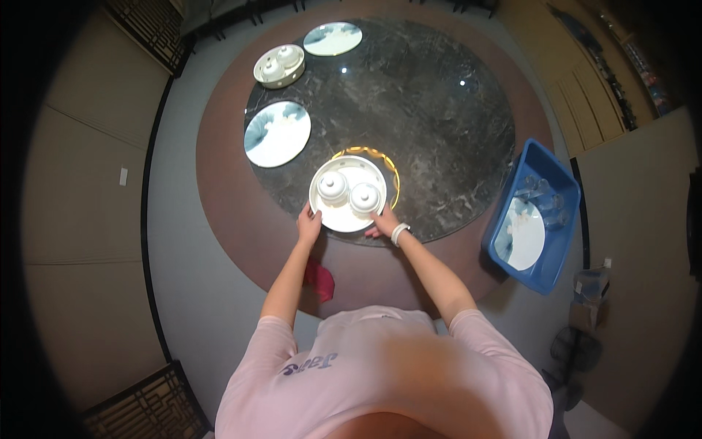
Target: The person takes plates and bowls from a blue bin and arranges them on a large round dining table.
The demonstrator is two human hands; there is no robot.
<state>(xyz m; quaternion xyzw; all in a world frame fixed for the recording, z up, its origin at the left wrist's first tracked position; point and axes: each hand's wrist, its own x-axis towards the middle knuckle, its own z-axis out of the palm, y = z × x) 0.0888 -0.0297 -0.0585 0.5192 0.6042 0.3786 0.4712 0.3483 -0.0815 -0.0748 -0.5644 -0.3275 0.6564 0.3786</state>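
Both my hands hold a round white tray [348, 224] by its near rim, over the front edge of a dark marble turntable [406, 126]. My left hand [310, 224] grips the tray's left side, and my right hand [385, 222], with a white band at the wrist, grips its lower right. On the tray stand two white lidded pots, one at the left [333, 186] and one at the right [364, 197]. A glowing gold ring [397, 178] shows behind the tray. A red cloth [321, 281] lies near my left forearm.
Two round plates with a lotus pattern [277, 134] [333, 38] lie on the turntable's left and far side, with another tray of lidded pots [279, 84] between them. A blue plastic tub [556, 269] at the right table edge holds a patterned plate [521, 233] and several glasses [540, 189].
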